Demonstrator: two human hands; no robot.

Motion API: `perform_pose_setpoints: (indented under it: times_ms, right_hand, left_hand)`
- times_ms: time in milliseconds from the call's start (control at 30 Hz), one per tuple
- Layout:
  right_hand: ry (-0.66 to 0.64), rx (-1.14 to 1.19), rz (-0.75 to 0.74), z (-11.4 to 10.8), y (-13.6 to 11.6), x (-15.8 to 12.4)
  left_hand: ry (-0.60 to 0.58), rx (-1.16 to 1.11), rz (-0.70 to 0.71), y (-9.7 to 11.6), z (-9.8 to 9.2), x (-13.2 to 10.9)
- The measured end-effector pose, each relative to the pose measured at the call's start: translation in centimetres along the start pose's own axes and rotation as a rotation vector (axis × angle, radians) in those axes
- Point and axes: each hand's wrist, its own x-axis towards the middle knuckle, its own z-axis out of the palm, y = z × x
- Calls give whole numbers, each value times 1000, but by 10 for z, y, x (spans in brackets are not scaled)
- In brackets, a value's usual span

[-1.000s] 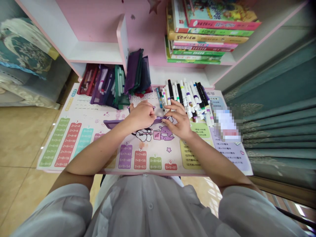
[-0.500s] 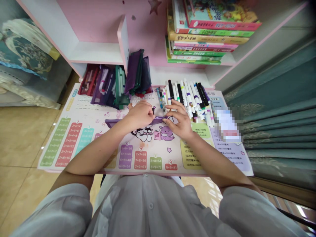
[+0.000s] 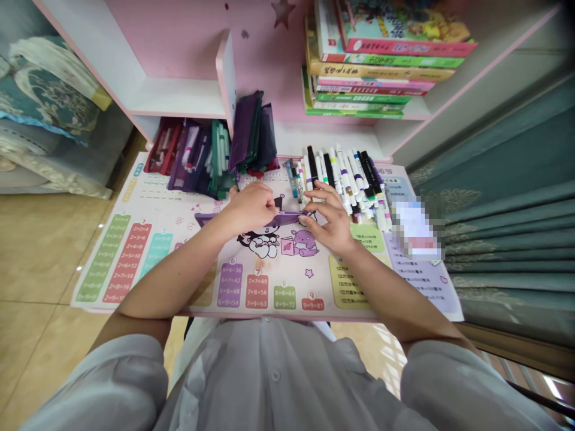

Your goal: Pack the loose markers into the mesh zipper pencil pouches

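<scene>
Pink shelf unit (image 3: 175, 99), teal curtain (image 3: 507, 239): working over the times-table desk mat (image 3: 197, 299), purple pouch (image 3: 287, 218) held above it.
Pouch looks light and floppy (pinch the long edge, not the middle). My left hand (image 3: 249, 209) is closed on it; right hand (image 3: 330, 218) pinches its right end, just below the marker pens (image 3: 341, 179).
</scene>
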Motion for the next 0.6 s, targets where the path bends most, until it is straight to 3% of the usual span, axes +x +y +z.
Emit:
perform_pose_setpoints:
  times_ms: [600]
  right_hand:
    - [-17, 11, 25, -1, 1, 1]
  left_hand:
    - [-61, 86, -10, -7, -6, 3]
